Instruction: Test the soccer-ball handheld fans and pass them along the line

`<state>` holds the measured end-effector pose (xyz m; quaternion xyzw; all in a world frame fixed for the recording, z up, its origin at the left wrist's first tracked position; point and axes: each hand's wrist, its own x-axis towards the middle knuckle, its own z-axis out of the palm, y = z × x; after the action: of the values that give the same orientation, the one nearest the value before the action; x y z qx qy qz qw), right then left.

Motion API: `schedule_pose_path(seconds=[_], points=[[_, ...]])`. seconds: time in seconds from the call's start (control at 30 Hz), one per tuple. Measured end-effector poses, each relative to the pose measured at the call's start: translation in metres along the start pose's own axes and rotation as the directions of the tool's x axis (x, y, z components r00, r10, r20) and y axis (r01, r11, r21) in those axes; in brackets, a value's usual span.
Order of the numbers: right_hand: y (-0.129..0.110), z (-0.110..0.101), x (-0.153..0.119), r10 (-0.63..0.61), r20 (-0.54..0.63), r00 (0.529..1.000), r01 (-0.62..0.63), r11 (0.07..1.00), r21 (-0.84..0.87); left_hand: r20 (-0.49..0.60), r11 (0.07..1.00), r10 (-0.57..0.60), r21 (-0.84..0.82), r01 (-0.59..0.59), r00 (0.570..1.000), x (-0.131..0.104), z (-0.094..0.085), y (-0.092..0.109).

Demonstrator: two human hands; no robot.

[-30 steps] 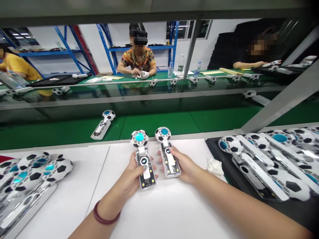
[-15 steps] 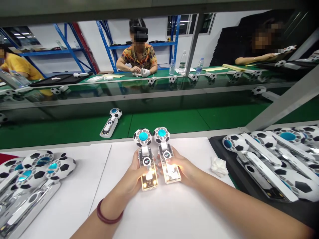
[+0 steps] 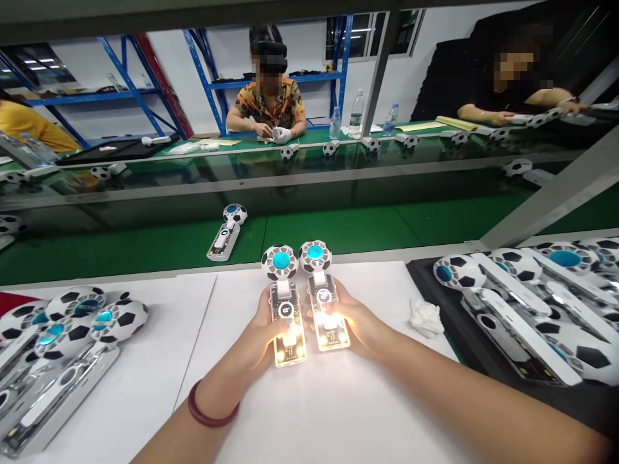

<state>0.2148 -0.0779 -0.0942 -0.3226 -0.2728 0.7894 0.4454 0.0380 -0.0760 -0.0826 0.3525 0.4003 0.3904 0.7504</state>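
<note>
My left hand [image 3: 257, 336] is closed around the clear body of a handheld fan [image 3: 281, 261], its thumb on the front below a round display reading 100. In my right hand [image 3: 358, 317] is a second handheld fan [image 3: 315, 256], gripped the same way. Both fans have round football-patterned heads with a blue centre, tilted up side by side above the white work surface [image 3: 338, 412]. Warm lights glow in both clear bodies, and glare covers part of the right one. My fingers behind the bodies are mostly hidden.
More football-headed fans [image 3: 120, 320] lie piled at left. A black tray [image 3: 447, 322] at right holds several others, with a crumpled white tissue [image 3: 426, 318] beside it. Beyond the white surface, one fan [image 3: 225, 240] lies on the green belt [image 3: 329, 229]. Co-workers sit across; a metal post [image 3: 546, 187] slants at right.
The light in the right fan's body has become brighter. On the green belt, the single fan has shifted right. Both of my hands keep their grip in nearly the same place.
</note>
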Motion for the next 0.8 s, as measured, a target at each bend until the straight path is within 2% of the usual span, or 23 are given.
schedule_pose_path(seconds=[0.13, 0.4, 0.5, 0.8], points=[[0.0, -0.0018, -0.0009, 0.01, 0.015, 1.0, -0.009, 1.0, -0.012, 0.065, 1.0, 0.012, -0.019, -0.011, 0.998, 0.0007, -0.0048, -0.0025], [0.0003, -0.0013, -0.0006, 0.012, -0.005, 1.0, -0.013, 0.999, -0.035, 0.07, 0.999, 0.008, -0.054, -0.004, 0.998, 0.0018, -0.0073, -0.0041], [0.0018, -0.0009, -0.0006, -0.009, 0.025, 1.0, 0.01, 1.0, -0.019, 0.077, 0.998, 0.026, -0.063, -0.021, 0.997, 0.0019, -0.0076, -0.0038], [0.0009, 0.0031, -0.0004, -0.009, 0.016, 1.0, 0.009, 1.0, 0.018, 0.084, 0.996, 0.044, -0.079, -0.037, 0.995, 0.0026, -0.0088, -0.0078]])
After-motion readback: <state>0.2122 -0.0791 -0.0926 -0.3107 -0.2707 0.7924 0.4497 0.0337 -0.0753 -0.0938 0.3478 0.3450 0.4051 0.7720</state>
